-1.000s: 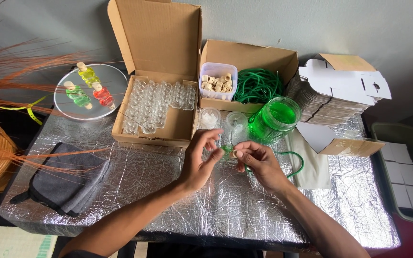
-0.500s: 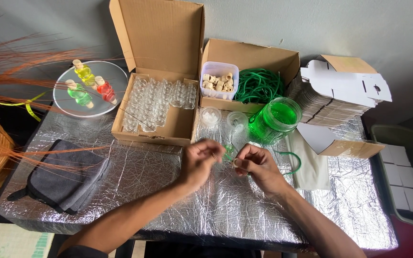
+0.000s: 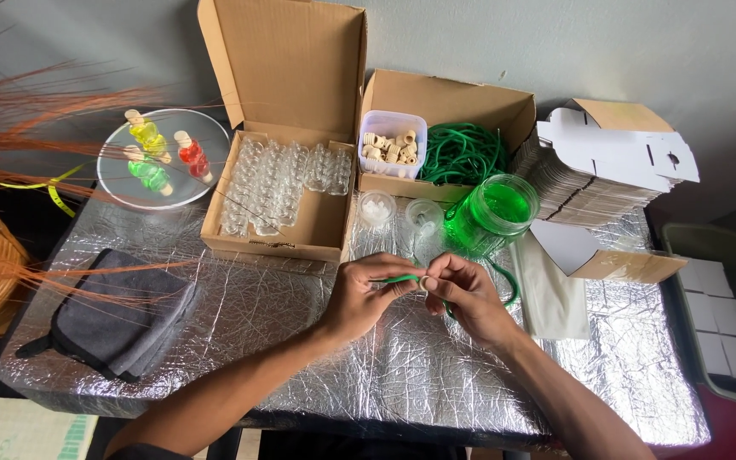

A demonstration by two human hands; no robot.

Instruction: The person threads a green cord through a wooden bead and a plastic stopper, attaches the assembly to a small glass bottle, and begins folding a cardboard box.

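Both hands meet over the foil-covered bench [image 3: 240,315]. Left hand [image 3: 364,294] and right hand [image 3: 462,294] each pinch the green cord [image 3: 402,278], grip closed, just before the jar of green liquid [image 3: 494,211]. Recommended: keep the cord taut between fingertips, clear of the jar.

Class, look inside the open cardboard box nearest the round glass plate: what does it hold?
The open cardboard box holds rows of small clear glass bottles lying packed together. Its right front corner is bare cardboard. Whatever lies beneath the bottles is covered.
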